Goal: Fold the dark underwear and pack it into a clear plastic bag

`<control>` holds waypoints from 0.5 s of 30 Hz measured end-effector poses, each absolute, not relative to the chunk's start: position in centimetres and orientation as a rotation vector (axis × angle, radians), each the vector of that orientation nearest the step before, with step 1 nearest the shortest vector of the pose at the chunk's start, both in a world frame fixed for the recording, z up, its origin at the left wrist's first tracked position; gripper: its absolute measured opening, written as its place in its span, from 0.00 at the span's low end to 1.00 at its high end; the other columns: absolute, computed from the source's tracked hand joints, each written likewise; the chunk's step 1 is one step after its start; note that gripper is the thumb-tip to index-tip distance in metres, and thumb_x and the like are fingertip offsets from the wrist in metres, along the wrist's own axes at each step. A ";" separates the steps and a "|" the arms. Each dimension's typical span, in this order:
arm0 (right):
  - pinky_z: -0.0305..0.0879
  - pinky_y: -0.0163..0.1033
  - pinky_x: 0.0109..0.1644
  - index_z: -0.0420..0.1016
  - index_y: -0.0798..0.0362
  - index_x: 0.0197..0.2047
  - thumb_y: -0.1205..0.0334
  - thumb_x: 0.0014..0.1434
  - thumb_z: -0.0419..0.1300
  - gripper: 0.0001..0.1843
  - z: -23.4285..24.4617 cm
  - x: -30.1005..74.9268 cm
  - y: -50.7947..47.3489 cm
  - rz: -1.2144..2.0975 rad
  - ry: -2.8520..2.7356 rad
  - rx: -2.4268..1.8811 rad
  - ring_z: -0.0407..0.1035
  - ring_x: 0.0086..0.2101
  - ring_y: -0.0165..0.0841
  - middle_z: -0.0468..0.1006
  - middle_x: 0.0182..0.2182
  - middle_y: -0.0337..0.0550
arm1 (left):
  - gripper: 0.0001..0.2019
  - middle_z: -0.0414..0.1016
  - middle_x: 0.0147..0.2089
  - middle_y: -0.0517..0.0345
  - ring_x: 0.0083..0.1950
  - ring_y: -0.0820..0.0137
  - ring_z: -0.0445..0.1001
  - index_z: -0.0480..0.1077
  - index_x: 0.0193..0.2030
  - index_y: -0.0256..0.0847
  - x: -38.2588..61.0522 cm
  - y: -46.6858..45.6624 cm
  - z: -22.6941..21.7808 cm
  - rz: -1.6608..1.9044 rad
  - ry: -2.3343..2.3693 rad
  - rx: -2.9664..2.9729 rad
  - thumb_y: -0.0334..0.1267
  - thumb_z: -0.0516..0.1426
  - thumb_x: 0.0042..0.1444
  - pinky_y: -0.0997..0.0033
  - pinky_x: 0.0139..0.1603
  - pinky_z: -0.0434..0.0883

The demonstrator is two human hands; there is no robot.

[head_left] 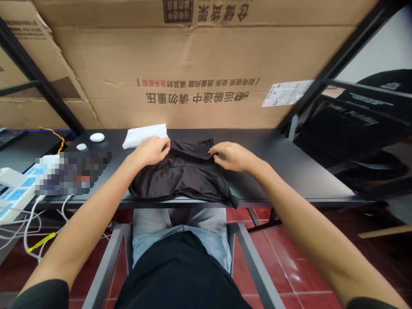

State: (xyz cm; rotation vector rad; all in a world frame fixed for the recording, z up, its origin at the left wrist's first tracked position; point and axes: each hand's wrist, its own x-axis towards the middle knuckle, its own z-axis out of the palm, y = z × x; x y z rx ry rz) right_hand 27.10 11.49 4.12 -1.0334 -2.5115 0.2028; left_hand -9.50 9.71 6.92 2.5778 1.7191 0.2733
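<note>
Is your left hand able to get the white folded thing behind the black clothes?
Probably yes. The left hand pinches the black garment at its far edge, and the white folded bundle lies on the table right beyond its fingers, with nothing between them.

The black garment (183,178), thin and glossy, lies partly folded at the near edge of the table (289,163), one corner overhanging.

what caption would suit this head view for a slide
Left hand and right hand pinch the far edge of a dark garment on a black table.
</note>
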 end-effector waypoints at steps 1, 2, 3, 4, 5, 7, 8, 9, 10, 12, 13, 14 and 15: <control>0.79 0.54 0.63 0.88 0.47 0.48 0.59 0.66 0.63 0.13 4.3 26.8 12.4 0.195 -2.411 -1.129 0.87 0.49 0.50 0.92 0.47 0.48 | 0.16 0.88 0.55 0.46 0.60 0.50 0.84 0.81 0.58 0.46 -9.2 10.3 7.0 0.389 1.799 2.515 0.42 0.54 0.74 0.50 0.66 0.77; 0.80 0.54 0.59 0.87 0.49 0.50 0.59 0.67 0.61 0.14 4.5 26.6 13.4 0.196 -2.295 -1.235 0.87 0.45 0.50 0.92 0.44 0.48 | 0.17 0.88 0.56 0.45 0.61 0.50 0.84 0.79 0.62 0.44 -8.8 10.7 7.1 0.516 1.883 2.443 0.42 0.53 0.76 0.49 0.67 0.76; 0.81 0.54 0.58 0.86 0.51 0.53 0.59 0.68 0.60 0.16 4.6 26.3 14.4 0.209 -2.179 -1.339 0.86 0.44 0.50 0.92 0.42 0.49 | 0.19 0.87 0.58 0.43 0.63 0.49 0.83 0.77 0.66 0.42 -8.4 11.1 7.3 0.638 1.963 2.366 0.43 0.53 0.77 0.48 0.69 0.75; 0.81 0.55 0.58 0.84 0.53 0.57 0.58 0.68 0.61 0.18 4.7 26.1 15.1 0.232 -2.087 -1.436 0.86 0.44 0.51 0.91 0.42 0.51 | 0.21 0.87 0.59 0.41 0.64 0.48 0.82 0.74 0.70 0.40 -8.2 11.3 7.5 0.738 2.026 2.294 0.45 0.53 0.77 0.47 0.70 0.74; 0.81 0.57 0.59 0.81 0.54 0.60 0.57 0.69 0.62 0.20 4.7 25.9 15.7 0.245 -2.020 -1.512 0.86 0.45 0.52 0.91 0.42 0.53 | 0.24 0.86 0.61 0.40 0.65 0.48 0.82 0.71 0.73 0.39 -8.0 11.2 7.7 0.809 2.062 2.244 0.46 0.54 0.78 0.46 0.70 0.74; 0.78 0.63 0.65 0.77 0.57 0.66 0.54 0.69 0.65 0.27 4.4 25.6 15.6 0.221 -1.980 -1.557 0.84 0.54 0.57 0.90 0.51 0.59 | 0.26 0.84 0.64 0.40 0.65 0.47 0.81 0.69 0.76 0.39 -8.4 10.5 7.9 0.865 2.046 2.238 0.48 0.55 0.77 0.45 0.71 0.74; 0.75 0.65 0.70 0.75 0.57 0.69 0.52 0.70 0.65 0.29 4.1 25.5 14.9 0.184 -2.001 -1.517 0.81 0.60 0.59 0.88 0.58 0.63 | 0.26 0.83 0.66 0.40 0.66 0.48 0.81 0.70 0.75 0.40 -8.8 9.8 7.8 0.862 2.005 2.278 0.49 0.56 0.77 0.45 0.72 0.73; 0.71 0.67 0.75 0.74 0.56 0.71 0.51 0.71 0.65 0.30 3.7 25.4 13.9 0.144 -2.035 -1.448 0.77 0.66 0.60 0.83 0.65 0.65 | 0.25 0.82 0.68 0.41 0.68 0.48 0.80 0.71 0.74 0.41 -9.5 8.9 7.5 0.847 1.955 2.333 0.49 0.55 0.77 0.46 0.74 0.72; 0.66 0.67 0.79 0.73 0.55 0.72 0.51 0.73 0.63 0.30 3.2 25.2 12.5 0.118 -2.084 -1.361 0.71 0.71 0.60 0.78 0.71 0.65 | 0.25 0.80 0.71 0.43 0.72 0.48 0.77 0.73 0.73 0.42 -10.2 7.8 7.0 0.818 1.900 2.399 0.49 0.55 0.77 0.46 0.77 0.70; 0.57 0.66 0.84 0.74 0.51 0.75 0.48 0.76 0.61 0.30 2.2 24.9 9.6 0.149 -2.184 -1.237 0.62 0.78 0.56 0.69 0.79 0.59 | 0.25 0.76 0.76 0.46 0.79 0.48 0.70 0.75 0.74 0.44 -11.6 5.7 5.3 0.745 1.815 2.493 0.51 0.54 0.77 0.46 0.82 0.65; 0.55 0.66 0.85 0.74 0.48 0.76 0.46 0.77 0.61 0.30 1.7 24.8 8.2 0.208 -2.237 -1.214 0.58 0.80 0.55 0.66 0.81 0.56 | 0.26 0.74 0.79 0.46 0.82 0.48 0.66 0.75 0.74 0.44 -12.1 4.7 4.3 0.707 1.811 2.513 0.52 0.53 0.78 0.45 0.84 0.62; 0.54 0.68 0.85 0.74 0.47 0.76 0.43 0.77 0.62 0.31 1.1 24.7 7.2 0.283 -2.280 -1.217 0.55 0.81 0.56 0.64 0.82 0.54 | 0.27 0.71 0.81 0.46 0.85 0.47 0.62 0.75 0.75 0.45 -12.5 3.9 3.3 0.674 1.835 2.513 0.53 0.52 0.78 0.42 0.86 0.59; 0.54 0.70 0.85 0.75 0.46 0.77 0.41 0.76 0.63 0.33 0.5 24.7 6.4 0.356 -2.309 -1.240 0.52 0.82 0.58 0.63 0.83 0.54 | 0.28 0.69 0.83 0.47 0.87 0.46 0.58 0.75 0.77 0.45 -12.7 3.3 2.2 0.632 1.862 2.500 0.54 0.51 0.79 0.39 0.86 0.57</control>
